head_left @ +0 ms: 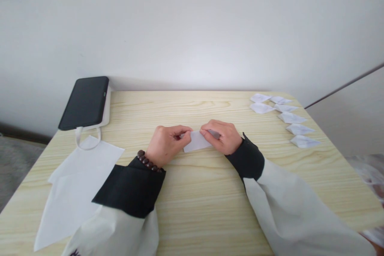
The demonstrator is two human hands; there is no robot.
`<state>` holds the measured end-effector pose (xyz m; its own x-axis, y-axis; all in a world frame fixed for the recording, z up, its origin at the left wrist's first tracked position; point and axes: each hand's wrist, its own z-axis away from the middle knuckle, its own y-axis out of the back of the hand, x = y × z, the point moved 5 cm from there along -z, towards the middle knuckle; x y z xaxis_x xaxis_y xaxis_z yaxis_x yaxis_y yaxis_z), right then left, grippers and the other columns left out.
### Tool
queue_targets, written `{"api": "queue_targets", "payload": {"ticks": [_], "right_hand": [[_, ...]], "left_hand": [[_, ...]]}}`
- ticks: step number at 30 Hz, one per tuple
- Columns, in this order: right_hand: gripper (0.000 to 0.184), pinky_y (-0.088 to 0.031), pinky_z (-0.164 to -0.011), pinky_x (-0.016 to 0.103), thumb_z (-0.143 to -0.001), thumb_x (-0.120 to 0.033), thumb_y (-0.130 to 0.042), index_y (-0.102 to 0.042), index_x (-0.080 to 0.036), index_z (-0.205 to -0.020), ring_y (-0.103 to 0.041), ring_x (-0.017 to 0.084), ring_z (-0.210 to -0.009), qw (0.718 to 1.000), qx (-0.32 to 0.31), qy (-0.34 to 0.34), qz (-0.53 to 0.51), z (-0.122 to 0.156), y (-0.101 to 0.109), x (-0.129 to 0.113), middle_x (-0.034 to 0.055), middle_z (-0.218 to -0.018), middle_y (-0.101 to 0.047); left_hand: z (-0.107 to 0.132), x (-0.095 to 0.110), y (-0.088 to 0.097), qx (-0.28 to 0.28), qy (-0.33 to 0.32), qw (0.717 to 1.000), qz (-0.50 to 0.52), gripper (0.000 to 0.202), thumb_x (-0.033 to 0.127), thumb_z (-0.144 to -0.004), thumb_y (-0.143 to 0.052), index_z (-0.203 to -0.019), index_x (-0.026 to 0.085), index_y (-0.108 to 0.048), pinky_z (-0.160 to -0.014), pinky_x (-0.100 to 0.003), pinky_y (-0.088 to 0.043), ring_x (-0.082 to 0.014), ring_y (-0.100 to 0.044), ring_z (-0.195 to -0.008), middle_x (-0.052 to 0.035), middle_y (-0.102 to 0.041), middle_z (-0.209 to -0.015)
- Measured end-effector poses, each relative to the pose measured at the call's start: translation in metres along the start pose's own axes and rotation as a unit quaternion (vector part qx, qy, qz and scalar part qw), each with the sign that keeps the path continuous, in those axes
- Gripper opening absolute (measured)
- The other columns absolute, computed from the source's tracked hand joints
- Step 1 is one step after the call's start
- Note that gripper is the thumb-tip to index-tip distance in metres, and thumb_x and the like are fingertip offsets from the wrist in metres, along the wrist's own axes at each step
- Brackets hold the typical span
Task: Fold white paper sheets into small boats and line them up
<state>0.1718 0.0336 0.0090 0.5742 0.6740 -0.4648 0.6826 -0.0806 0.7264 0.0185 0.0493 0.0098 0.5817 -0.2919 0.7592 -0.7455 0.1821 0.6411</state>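
Observation:
Between my two hands, low over the middle of the table, is a small folded piece of white paper (pixel 196 141). My left hand (pixel 168 144) pinches its left end between thumb and fingers; a dark beaded bracelet (pixel 148 161) circles that wrist. At the paper's upper right edge, my right hand (pixel 221 136) pinches it with thumb and forefinger. Part of the paper is hidden under the right fingers. Whether the paper rests on the tabletop or is held just above it, I cannot tell.
Several folded white paper pieces (pixel 292 118) with pointed ends lie at the table's right back. White paper sheets (pixel 72 192) overlap on the left. Behind them a black-screened device (pixel 85 102) with a white strap (pixel 79 138) stands near the wall (pixel 192 28). The wooden table (pixel 204 208) meets the wall.

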Motion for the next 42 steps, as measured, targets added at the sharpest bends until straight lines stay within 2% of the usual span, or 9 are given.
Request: {"api": "queue_targets", "payload": {"ticks": [6, 10, 16, 20, 25, 30, 33, 37, 42], "right_hand": [[0.016, -0.047, -0.064, 0.024, -0.086, -0.023, -0.048, -0.061, -0.020, -0.077, -0.062, 0.014, -0.068, 0.999, 0.030, -0.035, -0.014, 0.001, 0.016, 0.016, 0.0031, -0.075, -0.068], [0.018, -0.046, -0.062, 0.025, -0.085, -0.026, -0.049, -0.060, -0.019, -0.071, -0.061, 0.014, -0.065, 0.994, 0.063, -0.085, -0.027, 0.005, 0.025, 0.029, 0.0024, -0.072, -0.068], [0.017, -0.045, -0.061, 0.023, -0.085, -0.025, -0.049, -0.062, -0.020, -0.075, -0.061, 0.012, -0.063, 0.998, -0.016, -0.048, -0.048, 0.001, 0.007, 0.014, 0.0021, -0.073, -0.068], [0.016, -0.045, -0.062, 0.022, -0.086, -0.023, -0.049, -0.062, -0.019, -0.077, -0.061, 0.012, -0.064, 0.999, -0.011, -0.024, -0.045, 0.000, 0.002, 0.005, 0.0023, -0.073, -0.068], [0.013, -0.045, -0.063, 0.022, -0.084, -0.021, -0.050, -0.061, -0.019, -0.077, -0.060, 0.012, -0.064, 0.999, -0.016, -0.018, -0.038, 0.001, 0.000, 0.004, 0.0023, -0.072, -0.067], [0.015, -0.044, -0.061, 0.021, -0.082, -0.020, -0.051, -0.060, -0.018, -0.072, -0.060, 0.011, -0.063, 0.998, -0.008, -0.039, -0.042, 0.004, 0.012, 0.022, 0.0015, -0.070, -0.067], [0.016, -0.044, -0.061, 0.020, -0.082, -0.020, -0.051, -0.060, -0.017, -0.070, -0.060, 0.011, -0.063, 0.997, 0.004, -0.064, -0.048, 0.006, 0.020, 0.032, 0.0013, -0.068, -0.066], [0.016, -0.044, -0.061, 0.019, -0.083, -0.022, -0.052, -0.063, -0.016, -0.072, -0.061, 0.011, -0.063, 0.997, -0.033, -0.036, -0.062, 0.004, 0.012, 0.024, 0.0019, -0.070, -0.068], [0.017, -0.043, -0.061, 0.019, -0.085, -0.022, -0.052, -0.064, -0.016, -0.076, -0.060, 0.010, -0.062, 0.999, -0.023, -0.021, -0.039, 0.001, 0.002, 0.009, 0.0023, -0.070, -0.068]], "left_hand": [[0.000, -0.010, 0.012, 0.000, 0.028, 0.999, -0.026, 0.025, 0.035, -0.076, -0.053, -0.075, 0.020, -0.073, -0.060, -0.021, -0.046, -0.0133, -0.060, -0.057, 0.0007, -0.071, -0.064], [0.000, -0.015, 0.016, 0.005, 0.056, 0.998, 0.024, 0.024, 0.034, -0.077, -0.052, -0.077, 0.019, -0.071, -0.071, -0.024, -0.050, -0.0161, -0.065, -0.069, -0.0020, -0.073, -0.075], [-0.002, -0.007, 0.006, -0.010, 0.020, 0.999, 0.038, 0.034, 0.041, -0.081, -0.051, -0.094, 0.017, -0.070, -0.055, -0.023, -0.045, -0.0124, -0.057, -0.056, -0.0040, -0.073, -0.081], [-0.002, -0.002, -0.002, -0.052, -0.011, 0.999, 0.009, 0.029, 0.039, -0.080, -0.052, -0.082, 0.018, -0.072, -0.048, -0.020, -0.036, -0.0087, -0.045, -0.047, 0.0010, -0.066, -0.063], [-0.001, -0.003, -0.002, -0.047, -0.003, 0.999, 0.003, 0.024, 0.031, -0.077, -0.053, -0.073, 0.016, -0.071, -0.048, -0.019, -0.035, -0.0078, -0.046, -0.047, 0.0031, -0.062, -0.056], [-0.001, -0.010, 0.002, -0.046, 0.023, 0.999, -0.016, 0.025, 0.034, -0.076, -0.054, -0.068, 0.017, -0.071, -0.053, -0.019, -0.039, -0.0102, -0.054, -0.053, 0.0017, -0.066, -0.058], [-0.002, -0.012, 0.007, -0.028, 0.031, 0.999, -0.028, 0.026, 0.035, -0.077, -0.054, -0.070, 0.018, -0.071, -0.054, -0.020, -0.039, -0.0110, -0.055, -0.054, 0.0007, -0.069, -0.061], [-0.003, -0.008, 0.008, -0.006, 0.000, 0.999, -0.031, 0.031, 0.038, -0.083, -0.049, -0.082, 0.017, -0.072, -0.052, -0.021, -0.038, -0.0096, -0.049, -0.050, 0.0003, -0.071, -0.070], [-0.001, -0.001, -0.005, -0.074, -0.062, 0.995, 0.006, 0.029, 0.037, -0.085, -0.050, -0.086, 0.018, -0.071, -0.055, -0.020, -0.039, -0.0102, -0.052, -0.058, 0.0005, -0.070, -0.075]]}}
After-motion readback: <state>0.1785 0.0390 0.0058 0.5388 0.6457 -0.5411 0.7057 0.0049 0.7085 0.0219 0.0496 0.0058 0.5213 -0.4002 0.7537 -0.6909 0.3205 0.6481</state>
